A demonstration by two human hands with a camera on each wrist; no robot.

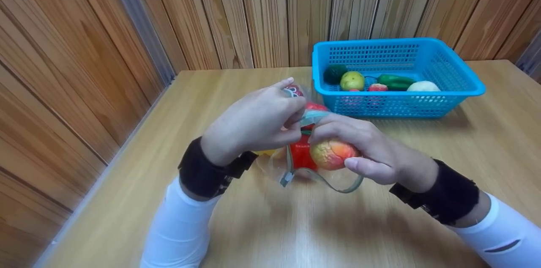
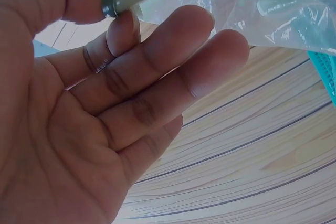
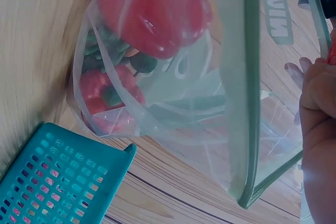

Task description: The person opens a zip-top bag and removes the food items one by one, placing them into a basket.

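Back wall (image 1: 262,14): upright wood-look planks, streaked grain, dark seams between them.
Left wall (image 1: 63,69): similar planks, browner in tone.
Corner strip (image 1: 140,18): grey, between the two walls.
Table (image 1: 114,204): pale wood-grained top, apparently meeting the back wall.
Light: a whitish reflection (image 1: 304,211) on the table.

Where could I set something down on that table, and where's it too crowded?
Bare table shows between the white sleeves; between the left wall and the left hand; and right of the right hand, in front of the blue basket. It's crowded in the middle, where both hands, the clear bag and the held fruit cluster.
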